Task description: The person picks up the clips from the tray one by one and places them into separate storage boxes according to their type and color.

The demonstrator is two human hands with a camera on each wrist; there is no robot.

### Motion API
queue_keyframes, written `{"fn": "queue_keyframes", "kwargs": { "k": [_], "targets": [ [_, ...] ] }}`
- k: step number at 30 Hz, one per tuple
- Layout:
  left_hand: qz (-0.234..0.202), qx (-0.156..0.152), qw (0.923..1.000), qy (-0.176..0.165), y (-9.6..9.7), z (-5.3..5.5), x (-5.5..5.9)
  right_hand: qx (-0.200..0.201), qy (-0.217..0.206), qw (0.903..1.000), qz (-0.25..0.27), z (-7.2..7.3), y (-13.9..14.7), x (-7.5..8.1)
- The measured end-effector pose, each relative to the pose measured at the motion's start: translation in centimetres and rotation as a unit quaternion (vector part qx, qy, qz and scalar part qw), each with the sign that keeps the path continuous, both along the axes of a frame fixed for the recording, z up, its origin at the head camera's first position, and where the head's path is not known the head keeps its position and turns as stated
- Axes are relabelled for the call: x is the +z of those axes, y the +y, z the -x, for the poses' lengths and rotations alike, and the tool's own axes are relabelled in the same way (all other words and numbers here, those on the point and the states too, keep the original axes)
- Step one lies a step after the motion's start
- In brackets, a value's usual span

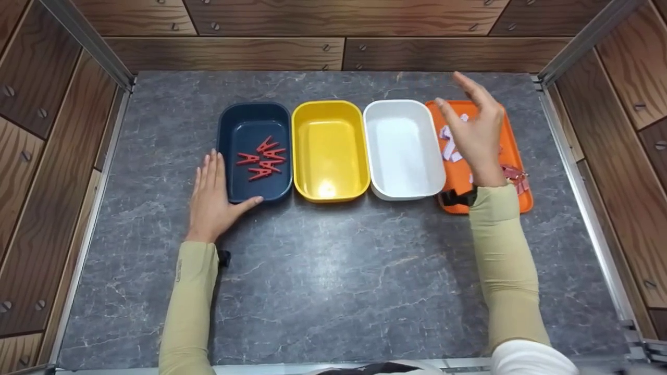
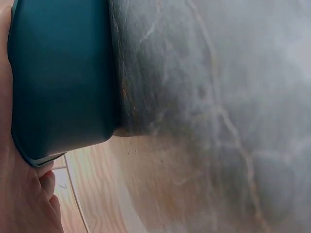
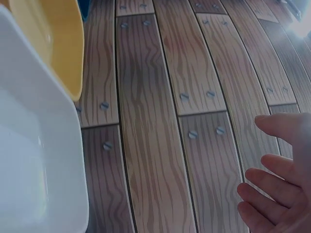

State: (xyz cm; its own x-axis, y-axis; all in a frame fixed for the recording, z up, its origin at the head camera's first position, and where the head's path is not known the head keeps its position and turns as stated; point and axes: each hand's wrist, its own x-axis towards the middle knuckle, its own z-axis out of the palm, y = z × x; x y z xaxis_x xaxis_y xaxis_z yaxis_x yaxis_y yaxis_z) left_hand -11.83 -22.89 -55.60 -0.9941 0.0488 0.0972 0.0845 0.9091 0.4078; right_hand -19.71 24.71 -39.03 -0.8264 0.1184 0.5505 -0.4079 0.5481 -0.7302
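My left hand (image 1: 211, 200) rests against the left side and near corner of a dark blue bin (image 1: 227, 195), its fingers straight along the wall and the thumb at the front rim. Several red clothespins (image 1: 264, 159) lie inside that bin. In the left wrist view the hand (image 2: 24, 194) touches the bin's outer wall (image 2: 63, 82). My right hand (image 1: 477, 135) is raised over an orange tray (image 1: 513, 138), thumb and fingers spread apart, holding nothing. On the tray are several pale lilac pieces (image 1: 449, 148) and reddish clips (image 1: 513, 174), partly hidden by the hand and wrist.
A yellow bin (image 1: 331, 156) and a white bin (image 1: 404, 151), both with nothing inside, stand in a row between the blue bin and the tray. Wood-patterned walls (image 1: 260, 52) enclose the grey marbled table (image 1: 323, 271) at the back and sides.
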Motion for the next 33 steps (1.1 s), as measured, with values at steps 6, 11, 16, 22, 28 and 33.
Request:
{"fn": "queue_keyframes", "kwargs": {
  "k": [6, 11, 16, 22, 28, 33],
  "targets": [
    [-0.011, -0.005, 0.9999, 0.005, 0.0, 0.0, -0.1, -0.032, -0.006, 0.999, 0.029, -1.2, 1.7, 0.6],
    [-0.013, -0.008, 0.9999, 0.004, -0.1, 0.0, -0.1, -0.063, -0.011, 0.9973, 0.036, -0.5, 4.1, -0.7],
    [-0.012, -0.005, 0.9999, 0.004, -0.2, 0.0, -0.1, -0.1, -0.035, 0.994, 0.026, 0.7, 7.1, -3.1],
    [-0.01, -0.005, 0.9999, 0.005, -0.2, 0.1, -0.2, -0.134, -0.068, 0.9885, 0.012, 0.9, 9.5, -4.4],
    [-0.01, -0.007, 0.9999, 0.007, -0.2, 0.1, -0.2, -0.172, -0.115, 0.9778, 0.032, 1.4, 10.9, -5.3],
    [-0.004, -0.006, 0.9999, 0.008, -0.1, 0.1, -0.1, -0.204, -0.173, 0.9632, 0.024, 1.9, 12.3, -6.3]
  ]
}}
